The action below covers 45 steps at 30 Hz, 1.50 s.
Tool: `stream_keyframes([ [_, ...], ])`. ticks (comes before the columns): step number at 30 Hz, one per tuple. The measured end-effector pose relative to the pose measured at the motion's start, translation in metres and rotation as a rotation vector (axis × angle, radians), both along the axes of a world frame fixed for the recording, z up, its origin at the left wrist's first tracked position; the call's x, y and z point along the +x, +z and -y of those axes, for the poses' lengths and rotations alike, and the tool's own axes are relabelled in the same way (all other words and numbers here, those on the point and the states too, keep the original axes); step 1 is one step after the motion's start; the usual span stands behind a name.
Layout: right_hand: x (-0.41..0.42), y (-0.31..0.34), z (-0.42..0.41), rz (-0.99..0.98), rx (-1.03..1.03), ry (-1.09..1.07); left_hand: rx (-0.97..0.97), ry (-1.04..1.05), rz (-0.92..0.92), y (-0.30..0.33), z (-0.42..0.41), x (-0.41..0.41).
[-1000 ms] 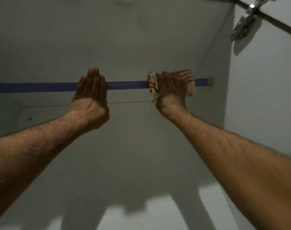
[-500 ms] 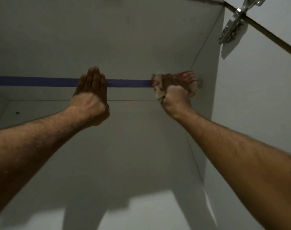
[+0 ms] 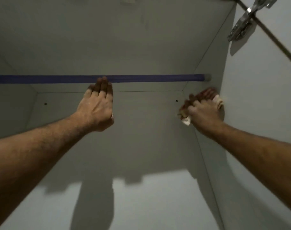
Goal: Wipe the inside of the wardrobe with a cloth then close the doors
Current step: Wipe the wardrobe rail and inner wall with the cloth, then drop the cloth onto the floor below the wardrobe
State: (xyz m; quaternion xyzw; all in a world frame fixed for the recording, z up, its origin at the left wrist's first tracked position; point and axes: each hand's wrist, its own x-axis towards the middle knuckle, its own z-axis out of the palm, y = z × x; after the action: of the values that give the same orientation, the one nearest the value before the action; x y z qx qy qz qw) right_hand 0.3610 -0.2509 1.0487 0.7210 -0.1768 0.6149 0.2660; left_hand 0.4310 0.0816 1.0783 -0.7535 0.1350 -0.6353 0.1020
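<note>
Wiping step: my right hand [image 3: 205, 112] clutches the cloth [image 3: 218, 102], apparently against the side panel below the rail [image 3: 141, 78]; left hand [image 3: 98, 105] flat, empty. Next: wipe downward.

1. The inside of a wardrobe [image 3: 141, 47] in a home was shown, looked up into from below.
2. Plain pale panels were seen on every side, joined at straight seams in the upper back corners.
3. A blue hanging rail [image 3: 58, 79] was fixed across the width, ending in a socket on the right side panel [image 3: 206, 63].
4. Small drilled holes [image 3: 45, 103] were noted near the top edge of the back panel, one toward each corner.
5. A metal cabinet hinge [image 3: 241, 29] was mounted at the upper right, where an opened door [image 3: 266, 97] was joined to the carcass.
6. No clothing was hung on the rail.
</note>
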Motion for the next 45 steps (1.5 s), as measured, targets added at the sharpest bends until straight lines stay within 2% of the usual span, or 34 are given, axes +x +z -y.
stream_keyframes([
  [4,-0.001,-0.056,-0.038,-0.020,-0.008,0.150,0.033,-0.111,0.002,-0.058,-0.008,0.002],
  [10,-0.033,-0.175,-0.120,-0.116,-0.072,0.287,0.077,-0.290,-0.148,-0.176,-0.017,-0.009],
  [13,-0.064,-0.245,-0.149,-0.221,-0.041,0.333,0.071,-0.384,-0.263,-0.238,-0.020,-0.021],
  [17,-0.116,-0.367,-0.165,-0.484,-0.086,0.260,0.122,-0.531,-0.449,-0.346,-0.016,-0.049],
  [23,-0.202,-0.532,-0.173,-0.718,0.342,0.165,0.289,-0.664,-0.791,-0.539,0.005,-0.120],
  [30,-0.285,-0.668,-0.167,-0.918,0.757,0.061,0.322,-0.722,-1.076,-0.701,0.026,-0.207],
  [34,-0.339,-0.758,-0.167,-1.027,0.898,0.042,0.408,-0.779,-1.224,-0.783,0.035,-0.268],
  [37,-0.384,-0.822,-0.173,-1.197,0.969,0.034,0.512,-0.824,-1.316,-0.839,0.039,-0.316],
  [45,-0.478,-0.956,-0.188,-1.405,1.198,-0.022,0.645,-0.696,-1.588,-0.956,0.031,-0.401],
])
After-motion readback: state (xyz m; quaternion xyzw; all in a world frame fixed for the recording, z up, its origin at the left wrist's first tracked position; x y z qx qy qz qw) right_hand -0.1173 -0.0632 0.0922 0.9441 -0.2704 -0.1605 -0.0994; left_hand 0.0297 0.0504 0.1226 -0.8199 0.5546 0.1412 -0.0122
